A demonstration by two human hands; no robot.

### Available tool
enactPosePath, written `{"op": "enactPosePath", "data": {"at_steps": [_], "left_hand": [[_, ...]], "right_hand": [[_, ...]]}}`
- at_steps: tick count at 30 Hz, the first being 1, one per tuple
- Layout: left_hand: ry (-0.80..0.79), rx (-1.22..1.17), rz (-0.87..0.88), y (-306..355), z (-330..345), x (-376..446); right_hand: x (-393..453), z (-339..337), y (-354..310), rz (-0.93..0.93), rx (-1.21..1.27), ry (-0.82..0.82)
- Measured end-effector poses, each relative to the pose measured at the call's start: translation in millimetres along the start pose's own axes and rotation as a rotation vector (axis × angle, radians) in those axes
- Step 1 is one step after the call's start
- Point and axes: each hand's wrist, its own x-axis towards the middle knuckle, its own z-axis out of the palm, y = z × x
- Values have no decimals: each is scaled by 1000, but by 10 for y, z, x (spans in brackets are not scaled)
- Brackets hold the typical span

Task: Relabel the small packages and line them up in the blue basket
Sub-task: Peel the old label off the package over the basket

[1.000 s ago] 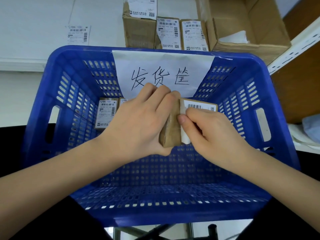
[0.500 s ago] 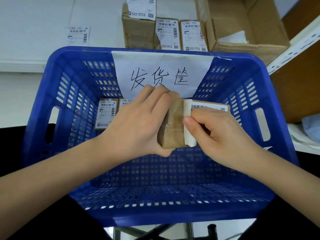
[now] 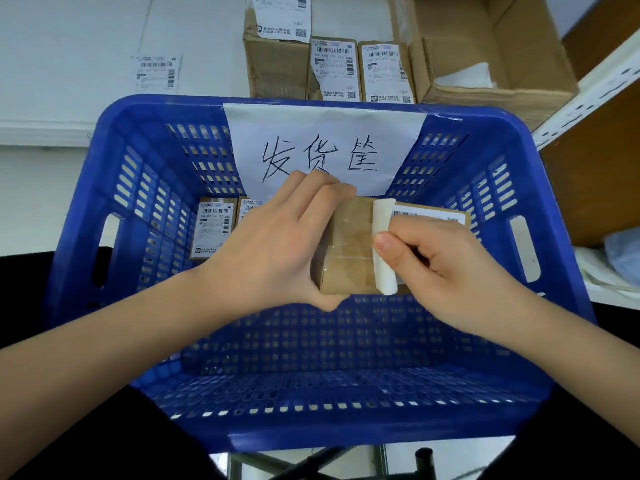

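Over the blue basket (image 3: 145, 341) my left hand (image 3: 273, 244) grips the left end of a small brown package (image 3: 349, 244). My right hand (image 3: 436, 258) pinches the white shipping label (image 3: 382, 244), whose left edge is curled up off the package top; the barcode end still lies flat on the box. Two labelled packages (image 3: 213, 228) stand side by side on the basket floor at the back left, the second partly hidden behind my left hand.
A paper sign (image 3: 322, 147) with handwriting hangs on the basket's far wall. Behind the basket stand labelled cardboard boxes (image 3: 332, 69), a large open carton (image 3: 485, 53) and a loose label (image 3: 157, 72) on the white surface. A shelf post (image 3: 588, 88) runs at the right.
My right hand has pulled the label further to the right, so more bare brown cardboard shows. My left hand keeps its grip on the package.
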Motion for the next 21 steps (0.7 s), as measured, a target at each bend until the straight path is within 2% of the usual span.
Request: {"op": "enactPosePath", "data": {"at_steps": [13, 21], "left_hand": [[19, -55, -2, -53, 31, -18], [-25, -64, -13, -58, 42, -12]], "right_hand": [[-6, -77, -44, -39, 30, 4], [-19, -129, -75, -33, 54, -7]]}}
